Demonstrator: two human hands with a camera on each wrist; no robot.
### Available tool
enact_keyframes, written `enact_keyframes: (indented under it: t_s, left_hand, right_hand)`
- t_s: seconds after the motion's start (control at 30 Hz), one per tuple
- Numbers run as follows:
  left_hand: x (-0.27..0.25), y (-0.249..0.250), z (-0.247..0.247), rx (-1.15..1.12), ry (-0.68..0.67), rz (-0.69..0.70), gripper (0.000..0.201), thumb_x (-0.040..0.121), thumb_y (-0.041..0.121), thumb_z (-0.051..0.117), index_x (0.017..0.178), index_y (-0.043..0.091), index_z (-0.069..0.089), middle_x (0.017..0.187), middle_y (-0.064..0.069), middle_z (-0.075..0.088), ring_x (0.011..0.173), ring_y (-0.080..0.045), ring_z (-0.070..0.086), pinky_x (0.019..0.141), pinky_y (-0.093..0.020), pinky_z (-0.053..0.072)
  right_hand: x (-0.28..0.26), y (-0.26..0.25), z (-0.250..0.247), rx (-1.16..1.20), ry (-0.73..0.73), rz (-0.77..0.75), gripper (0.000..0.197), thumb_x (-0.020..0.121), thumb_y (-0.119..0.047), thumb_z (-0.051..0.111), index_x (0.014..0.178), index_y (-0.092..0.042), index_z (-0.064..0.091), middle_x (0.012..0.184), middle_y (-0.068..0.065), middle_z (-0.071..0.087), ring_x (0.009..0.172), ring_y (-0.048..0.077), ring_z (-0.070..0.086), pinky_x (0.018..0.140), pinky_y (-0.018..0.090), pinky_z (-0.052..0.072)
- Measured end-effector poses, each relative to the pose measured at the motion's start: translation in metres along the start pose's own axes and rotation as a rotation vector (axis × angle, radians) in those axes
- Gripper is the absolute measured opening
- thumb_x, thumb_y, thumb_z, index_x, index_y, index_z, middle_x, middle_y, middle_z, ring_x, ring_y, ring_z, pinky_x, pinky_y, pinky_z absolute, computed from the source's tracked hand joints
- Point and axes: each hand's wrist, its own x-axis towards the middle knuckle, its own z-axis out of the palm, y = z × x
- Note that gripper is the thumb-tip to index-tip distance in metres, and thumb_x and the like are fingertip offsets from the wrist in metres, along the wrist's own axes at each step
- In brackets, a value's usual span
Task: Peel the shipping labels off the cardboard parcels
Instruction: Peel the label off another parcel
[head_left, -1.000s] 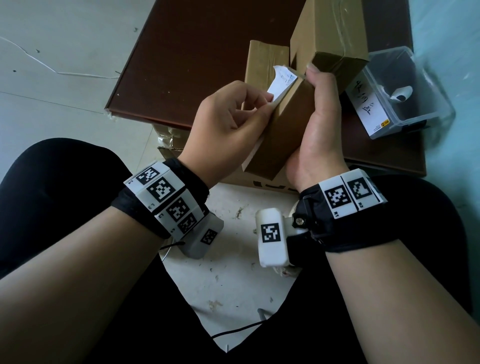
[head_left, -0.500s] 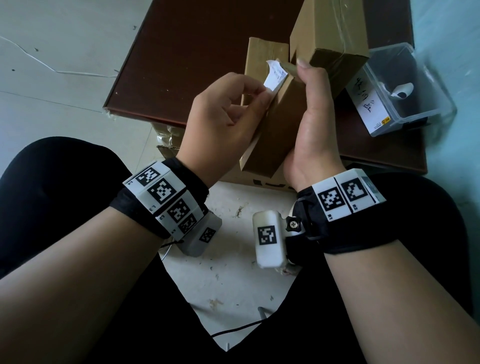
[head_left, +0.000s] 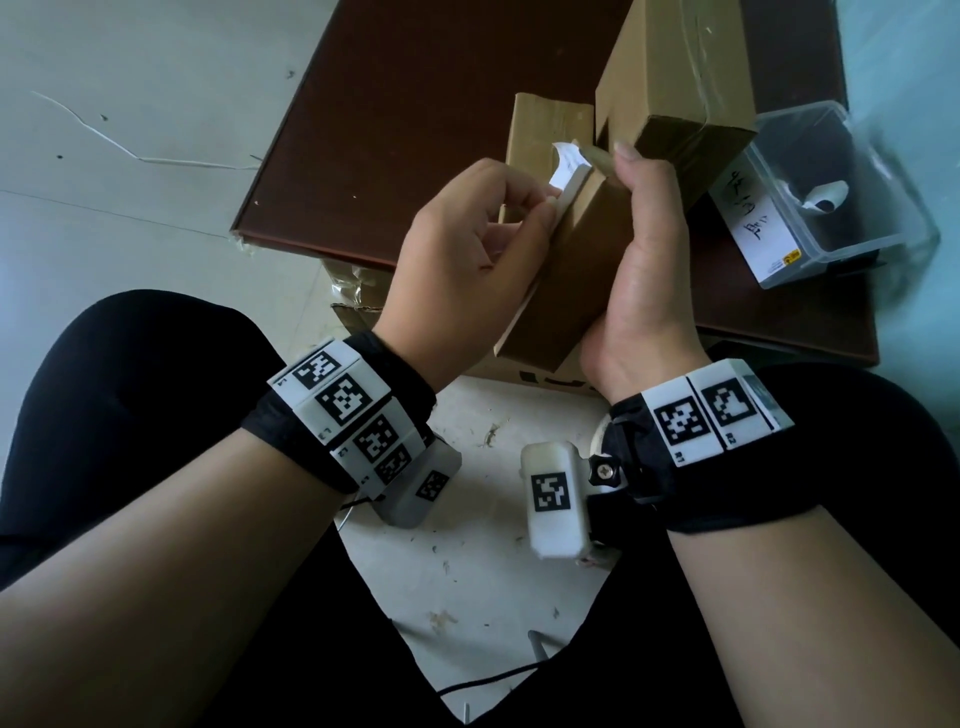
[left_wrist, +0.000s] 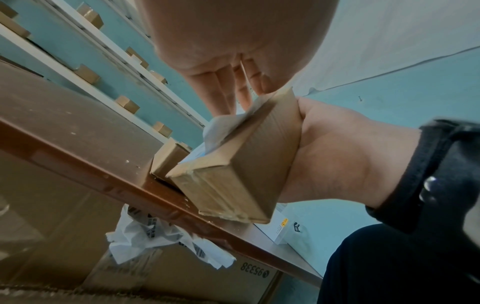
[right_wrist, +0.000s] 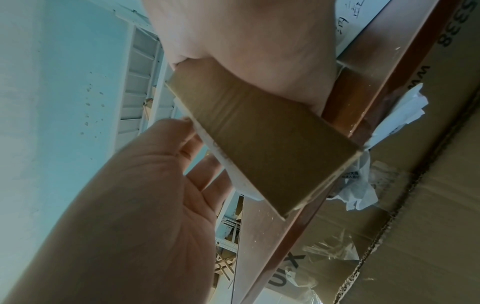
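Observation:
I hold a small cardboard parcel tilted on edge above the table's front edge. My right hand grips it from the right, with the thumb along its top. A white shipping label covers its left face, and the label's upper end curls free. My left hand pinches the label's edge between thumb and fingers. The left wrist view shows the lifted label under my fingers, on the parcel. The right wrist view shows the parcel with the left hand behind its label side.
On the brown table two more parcels stand, a small one and a tall one. A clear plastic box sits at the right. Under the table is a large carton with crumpled white labels.
Both hands and the parcel shifted slightly. My left thumb and fingers have slid up the label toward its curled end, so less of the free flap sticks out.

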Motion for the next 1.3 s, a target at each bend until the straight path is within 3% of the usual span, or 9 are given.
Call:
enact_keyframes:
  t_s: [0.23, 0.43, 0.5, 0.63, 0.7, 0.8, 0.9, 1.1, 1.3]
  left_hand:
    - [-0.001, 0.002, 0.002, -0.026, -0.005, -0.047, 0.014, 0.105, 0.007, 0.058, 0.105, -0.004, 0.067, 0.096, -0.010, 0.068, 0.072, -0.014, 0.066, 0.064, -0.017, 0.052]
    - [-0.002, 0.004, 0.001, -0.038, 0.016, -0.097, 0.014, 0.104, 0.005, 0.056, 0.106, -0.004, 0.065, 0.095, -0.013, 0.068, 0.060, -0.012, 0.064, 0.055, -0.036, 0.056]
    - [-0.004, 0.006, 0.001, -0.058, 0.018, -0.116, 0.015, 0.105, 0.006, 0.055, 0.107, -0.005, 0.065, 0.096, -0.015, 0.069, 0.062, -0.023, 0.068, 0.055, -0.044, 0.057]
    - [-0.003, 0.010, 0.000, -0.214, 0.056, -0.204, 0.021, 0.107, 0.018, 0.058, 0.108, -0.001, 0.066, 0.102, -0.023, 0.072, 0.086, -0.042, 0.073, 0.067, -0.060, 0.061]
    - [-0.001, 0.010, -0.001, -0.227, 0.071, -0.206, 0.026, 0.103, 0.023, 0.067, 0.112, -0.001, 0.067, 0.104, -0.022, 0.072, 0.092, -0.038, 0.075, 0.070, -0.058, 0.064]
    - [0.000, 0.009, -0.001, -0.200, 0.051, -0.179, 0.023, 0.099, 0.017, 0.074, 0.110, -0.002, 0.069, 0.102, -0.016, 0.073, 0.078, -0.032, 0.075, 0.061, -0.050, 0.063]
    - [-0.001, 0.008, 0.001, -0.172, 0.039, -0.185, 0.015, 0.101, 0.013, 0.071, 0.107, 0.000, 0.071, 0.097, -0.009, 0.076, 0.068, -0.041, 0.070, 0.053, -0.058, 0.055]
    - [-0.001, 0.005, 0.001, -0.173, 0.037, -0.215, 0.023, 0.104, 0.014, 0.066, 0.107, -0.009, 0.068, 0.095, -0.028, 0.071, 0.074, -0.050, 0.068, 0.056, -0.065, 0.053]
    - [0.000, 0.004, 0.000, -0.169, 0.023, -0.217, 0.022, 0.104, 0.012, 0.063, 0.108, -0.009, 0.067, 0.097, -0.026, 0.072, 0.077, -0.046, 0.071, 0.061, -0.065, 0.057]
  right_hand:
    - [0.000, 0.004, -0.002, 0.019, -0.011, -0.016, 0.052, 0.105, -0.048, 0.059, 0.134, -0.007, 0.073, 0.136, 0.028, 0.070, 0.126, 0.045, 0.071, 0.113, 0.068, 0.052]
    - [0.003, 0.005, 0.001, -0.032, -0.020, -0.038, 0.060, 0.089, -0.057, 0.070, 0.131, -0.013, 0.075, 0.133, 0.022, 0.074, 0.128, 0.041, 0.070, 0.118, 0.070, 0.047]
    - [0.005, 0.006, 0.001, -0.049, -0.011, -0.047, 0.066, 0.085, -0.061, 0.072, 0.132, -0.014, 0.075, 0.133, 0.019, 0.075, 0.129, 0.039, 0.071, 0.118, 0.068, 0.048]
    - [0.005, 0.004, -0.005, -0.044, -0.037, -0.036, 0.061, 0.100, -0.056, 0.062, 0.136, -0.007, 0.070, 0.132, 0.025, 0.073, 0.123, 0.043, 0.073, 0.112, 0.066, 0.054]
    - [0.006, 0.005, -0.005, -0.048, -0.043, -0.051, 0.063, 0.097, -0.058, 0.065, 0.135, -0.007, 0.071, 0.136, 0.027, 0.071, 0.125, 0.041, 0.072, 0.114, 0.067, 0.053]
    - [0.006, 0.006, 0.000, -0.072, -0.061, -0.066, 0.066, 0.089, -0.063, 0.070, 0.132, -0.012, 0.074, 0.136, 0.021, 0.073, 0.131, 0.039, 0.069, 0.118, 0.068, 0.047]
    - [0.008, 0.008, -0.001, -0.078, -0.023, -0.030, 0.077, 0.076, -0.068, 0.074, 0.137, -0.021, 0.072, 0.138, 0.012, 0.074, 0.132, 0.033, 0.069, 0.118, 0.065, 0.048]
    - [0.011, 0.010, -0.001, -0.092, -0.013, -0.068, 0.072, 0.077, -0.067, 0.073, 0.133, -0.023, 0.075, 0.140, 0.009, 0.073, 0.136, 0.031, 0.067, 0.121, 0.065, 0.044]
    - [0.013, 0.011, -0.002, -0.078, 0.019, -0.068, 0.081, 0.072, -0.068, 0.077, 0.138, -0.021, 0.072, 0.143, 0.009, 0.071, 0.137, 0.031, 0.065, 0.121, 0.064, 0.044]
